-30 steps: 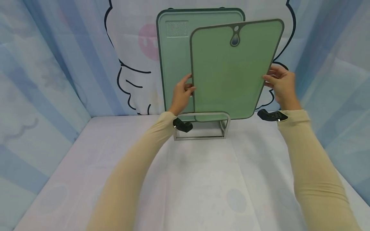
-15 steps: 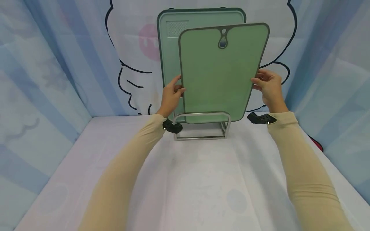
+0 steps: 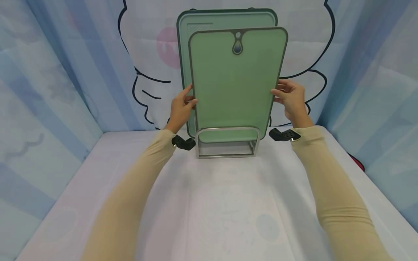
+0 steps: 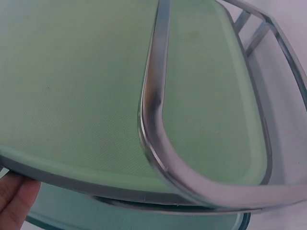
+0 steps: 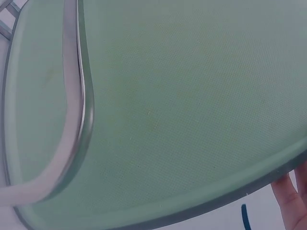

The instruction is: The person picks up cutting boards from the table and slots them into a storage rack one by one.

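A light green cutting board [image 3: 235, 83] with a grey-green rim and a drop-shaped hole near its top stands almost upright between my hands. Its lower part sits behind the front bar of a metal rack [image 3: 225, 157], and both wrist views show that bar crossing the board. My left hand [image 3: 180, 110] pinches the board's left edge, thumb in front. On the opposite edge, my right hand [image 3: 291, 99] holds it between thumb and fingers. Behind it leans a larger green board [image 3: 228, 18] with a dark green rim, mostly covered by the front one.
The rack stands at the back of a table with a white cloth [image 3: 228, 206]. A blue and white curtain [image 3: 58, 72] with a cartoon print hangs close behind and along both sides. A small red and black item [image 3: 357, 162] shows at the right table edge.
Both hands have moved left with the light green board, bringing it from the right to a more central place behind the rack's front bar. It has also lowered slightly and tilts less.
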`<act>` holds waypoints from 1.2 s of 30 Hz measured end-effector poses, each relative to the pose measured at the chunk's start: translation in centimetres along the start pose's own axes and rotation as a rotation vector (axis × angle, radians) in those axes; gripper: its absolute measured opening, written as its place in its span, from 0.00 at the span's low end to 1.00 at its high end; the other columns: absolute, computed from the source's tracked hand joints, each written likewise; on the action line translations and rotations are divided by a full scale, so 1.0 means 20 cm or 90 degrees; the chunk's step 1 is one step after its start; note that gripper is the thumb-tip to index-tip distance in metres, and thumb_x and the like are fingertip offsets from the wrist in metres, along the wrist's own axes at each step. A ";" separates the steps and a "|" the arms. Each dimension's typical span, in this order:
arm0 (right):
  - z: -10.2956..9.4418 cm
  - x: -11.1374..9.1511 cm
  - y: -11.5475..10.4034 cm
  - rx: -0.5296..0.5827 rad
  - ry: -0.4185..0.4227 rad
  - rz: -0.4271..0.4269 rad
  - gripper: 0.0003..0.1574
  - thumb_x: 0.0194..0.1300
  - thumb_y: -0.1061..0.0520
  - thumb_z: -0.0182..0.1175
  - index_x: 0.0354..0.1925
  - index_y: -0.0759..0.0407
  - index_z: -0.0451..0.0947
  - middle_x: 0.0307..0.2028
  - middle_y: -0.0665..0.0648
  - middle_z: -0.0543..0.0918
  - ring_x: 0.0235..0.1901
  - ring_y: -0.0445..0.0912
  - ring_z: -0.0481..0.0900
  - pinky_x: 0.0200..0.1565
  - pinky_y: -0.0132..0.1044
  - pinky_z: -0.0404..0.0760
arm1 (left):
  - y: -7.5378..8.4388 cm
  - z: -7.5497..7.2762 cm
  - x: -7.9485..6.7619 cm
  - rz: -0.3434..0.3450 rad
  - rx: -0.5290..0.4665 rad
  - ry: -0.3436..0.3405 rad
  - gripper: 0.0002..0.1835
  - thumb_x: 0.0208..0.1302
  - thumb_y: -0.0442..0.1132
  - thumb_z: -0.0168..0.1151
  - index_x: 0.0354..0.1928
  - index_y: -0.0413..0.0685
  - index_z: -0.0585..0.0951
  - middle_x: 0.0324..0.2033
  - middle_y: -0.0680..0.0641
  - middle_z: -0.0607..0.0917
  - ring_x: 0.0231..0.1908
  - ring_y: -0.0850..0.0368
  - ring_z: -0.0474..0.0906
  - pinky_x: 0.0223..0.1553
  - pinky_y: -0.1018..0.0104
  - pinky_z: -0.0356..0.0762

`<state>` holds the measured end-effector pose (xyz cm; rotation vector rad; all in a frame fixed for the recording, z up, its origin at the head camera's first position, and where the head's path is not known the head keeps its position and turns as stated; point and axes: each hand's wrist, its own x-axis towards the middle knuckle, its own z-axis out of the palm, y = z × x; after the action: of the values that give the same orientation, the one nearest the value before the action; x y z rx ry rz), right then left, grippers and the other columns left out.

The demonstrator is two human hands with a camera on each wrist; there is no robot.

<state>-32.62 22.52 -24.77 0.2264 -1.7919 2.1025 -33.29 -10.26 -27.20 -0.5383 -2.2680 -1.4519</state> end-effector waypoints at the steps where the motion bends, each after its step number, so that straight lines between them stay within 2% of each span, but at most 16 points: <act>1: 0.01 0.00 0.00 0.003 -0.002 0.002 0.13 0.53 0.66 0.67 0.39 0.56 0.84 0.29 0.49 0.82 0.30 0.39 0.80 0.31 0.27 0.82 | -0.01 -0.01 0.00 0.002 0.004 0.002 0.30 0.66 0.32 0.56 0.69 0.42 0.61 0.49 0.33 0.82 0.40 0.42 0.82 0.44 0.58 0.81; 5: 0.04 0.00 0.02 0.002 -0.012 -0.003 0.13 0.54 0.68 0.66 0.39 0.57 0.84 0.29 0.49 0.82 0.30 0.39 0.80 0.31 0.28 0.83 | -0.03 -0.04 0.00 0.002 0.005 0.002 0.31 0.66 0.32 0.55 0.70 0.43 0.60 0.49 0.33 0.82 0.40 0.42 0.82 0.45 0.57 0.80; 10: 0.07 0.01 0.03 -0.014 -0.018 0.007 0.13 0.54 0.67 0.66 0.39 0.55 0.84 0.28 0.49 0.81 0.29 0.39 0.80 0.31 0.28 0.83 | -0.05 -0.07 -0.01 -0.005 -0.024 -0.005 0.31 0.67 0.33 0.55 0.70 0.45 0.59 0.51 0.32 0.80 0.43 0.40 0.82 0.45 0.54 0.80; 16: 0.09 0.00 0.04 -0.047 -0.022 0.022 0.12 0.53 0.65 0.67 0.38 0.53 0.83 0.27 0.47 0.81 0.29 0.37 0.80 0.31 0.27 0.82 | -0.07 -0.08 -0.02 -0.008 -0.035 -0.005 0.32 0.67 0.32 0.54 0.71 0.46 0.57 0.53 0.32 0.79 0.44 0.37 0.81 0.44 0.50 0.79; 24: 0.09 0.00 0.05 -0.085 -0.007 0.037 0.19 0.55 0.64 0.66 0.48 0.61 0.80 0.28 0.47 0.79 0.30 0.37 0.80 0.32 0.25 0.81 | -0.07 -0.07 -0.03 -0.005 -0.011 -0.001 0.31 0.67 0.32 0.54 0.70 0.47 0.59 0.53 0.34 0.79 0.44 0.41 0.82 0.43 0.56 0.81; 30: 0.09 0.00 0.05 -0.092 0.004 0.059 0.22 0.56 0.64 0.65 0.51 0.62 0.79 0.30 0.47 0.79 0.31 0.37 0.79 0.32 0.25 0.81 | -0.07 -0.07 -0.03 -0.018 -0.008 -0.004 0.31 0.67 0.32 0.54 0.70 0.44 0.59 0.56 0.33 0.77 0.46 0.41 0.81 0.43 0.54 0.81; 36: 0.08 0.01 0.06 -0.100 0.006 0.063 0.24 0.56 0.64 0.65 0.53 0.64 0.77 0.30 0.47 0.79 0.31 0.37 0.80 0.32 0.25 0.81 | -0.07 -0.06 -0.03 -0.008 -0.009 -0.006 0.30 0.67 0.32 0.54 0.70 0.42 0.59 0.56 0.33 0.77 0.49 0.41 0.80 0.44 0.53 0.81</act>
<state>-33.44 20.81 -25.53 0.0881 -1.9888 2.0105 -33.32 -11.94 -28.19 -0.5368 -2.2748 -1.4750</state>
